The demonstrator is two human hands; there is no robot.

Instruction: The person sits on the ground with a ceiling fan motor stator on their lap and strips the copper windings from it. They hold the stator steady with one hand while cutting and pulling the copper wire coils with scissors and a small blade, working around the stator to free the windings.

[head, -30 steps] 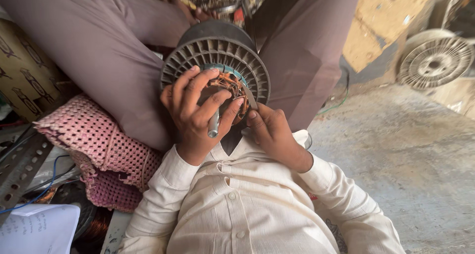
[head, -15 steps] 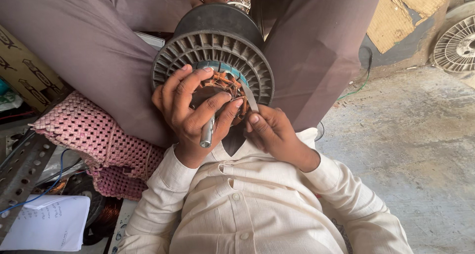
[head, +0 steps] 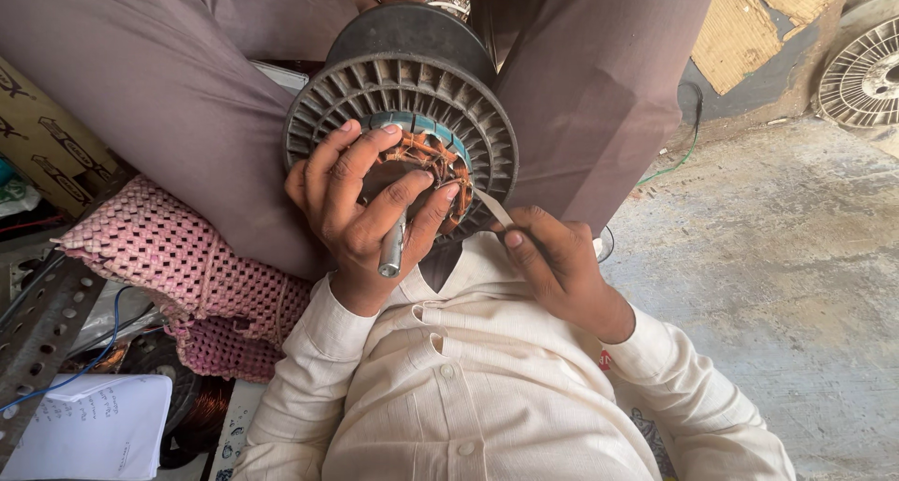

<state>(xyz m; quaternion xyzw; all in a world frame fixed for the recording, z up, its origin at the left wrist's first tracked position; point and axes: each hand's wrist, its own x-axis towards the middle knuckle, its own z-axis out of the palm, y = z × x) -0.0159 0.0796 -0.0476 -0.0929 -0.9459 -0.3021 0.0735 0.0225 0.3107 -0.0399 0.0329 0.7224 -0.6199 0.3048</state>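
A round dark motor body [head: 412, 78] with cooling fins and copper windings inside rests between my knees, its open end facing me. My left hand [head: 361, 205] lies over the windings, fingers spread, with the metal shaft [head: 391, 251] sticking out between two fingers. My right hand [head: 557, 266] sits just right of the motor. It pinches a thin pale strip [head: 492, 207] whose tip reaches into the winding slots at the motor's lower right rim.
A pink woven cushion [head: 178, 266] lies to the left, beside a perforated metal angle [head: 37, 340] and a sheet of paper [head: 89, 429]. A second finned motor part [head: 866, 69] stands at the far right on the concrete floor [head: 768, 284]. Cardboard [head: 749, 22] leans behind.
My right hand has pulled slightly away from the motor, and the pale strip now shows between it and the windings. The view has shifted a little; my left hand stays on the windings.
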